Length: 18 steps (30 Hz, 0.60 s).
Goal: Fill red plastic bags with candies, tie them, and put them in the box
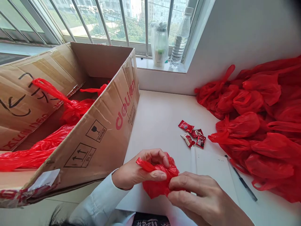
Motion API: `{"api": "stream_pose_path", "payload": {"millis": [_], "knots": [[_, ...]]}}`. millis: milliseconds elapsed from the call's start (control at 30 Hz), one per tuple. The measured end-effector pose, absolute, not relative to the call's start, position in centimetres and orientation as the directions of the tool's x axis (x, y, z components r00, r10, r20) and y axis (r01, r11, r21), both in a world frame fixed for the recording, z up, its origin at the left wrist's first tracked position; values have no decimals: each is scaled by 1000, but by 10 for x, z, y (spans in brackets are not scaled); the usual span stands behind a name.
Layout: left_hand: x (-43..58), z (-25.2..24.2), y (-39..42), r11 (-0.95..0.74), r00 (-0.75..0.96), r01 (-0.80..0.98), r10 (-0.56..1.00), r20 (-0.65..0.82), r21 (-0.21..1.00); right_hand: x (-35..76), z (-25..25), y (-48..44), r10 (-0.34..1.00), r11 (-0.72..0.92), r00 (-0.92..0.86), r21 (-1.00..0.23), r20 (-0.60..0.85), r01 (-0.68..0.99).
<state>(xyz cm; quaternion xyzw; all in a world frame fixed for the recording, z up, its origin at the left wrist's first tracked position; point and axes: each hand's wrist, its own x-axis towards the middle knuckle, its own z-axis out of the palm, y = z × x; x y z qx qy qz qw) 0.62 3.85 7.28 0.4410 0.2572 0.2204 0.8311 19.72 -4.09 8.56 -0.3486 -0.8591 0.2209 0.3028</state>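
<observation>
A bunched red plastic bag [152, 187] is held between my two hands over the front of the white table. My left hand [150, 163] curls around its upper left part, thumb in front. On its right edge, my right hand [199, 194] pinches the plastic between thumb and fingers. Whether anything is inside the bag I cannot tell. Beyond my hands, several small red and white wrapped candies [193, 134] lie in a loose group on the table [160, 119].
At left stands a large open cardboard box [113, 119] with red bags [72, 110] inside. Many red bags [265, 125] are heaped along the right wall. Paper [211, 169] and a black pen [244, 182] lie nearby. On the windowsill are a water bottle [180, 44] and a bagged jar [160, 47].
</observation>
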Motion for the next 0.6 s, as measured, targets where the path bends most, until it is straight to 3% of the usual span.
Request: {"api": "stream_pose_path", "payload": {"millis": [100, 167, 233, 267, 300, 367, 467, 600], "knots": [[7, 77, 34, 312, 769, -65, 621, -151, 948, 209, 77, -27, 732, 604, -583, -731, 353, 316], [9, 80, 29, 110, 774, 52, 624, -110, 993, 213, 69, -16, 824, 495, -417, -845, 383, 201], [11, 83, 21, -94, 765, 198, 637, -94, 976, 212, 61, -5, 888, 388, -313, -914, 337, 117], [12, 85, 17, -214, 739, 277, 670, -65, 937, 210, 57, 0, 890, 352, -341, -931, 303, 93], [13, 86, 14, -352, 709, 354, 705, -4, 867, 207, 54, 5, 877, 323, -400, -943, 265, 82], [13, 86, 8, -631, 659, 486, 719, 220, 605, 199, 48, 10, 843, 284, -493, -957, 215, 68], [9, 79, 8, -824, 629, 529, 540, 560, 201, 191, 40, 11, 875, 227, -453, -972, 173, 68], [-3, 58, 15, -861, 549, 508, 341, 763, 20, 185, 33, 8, 898, 129, -431, -989, 86, 70]]}}
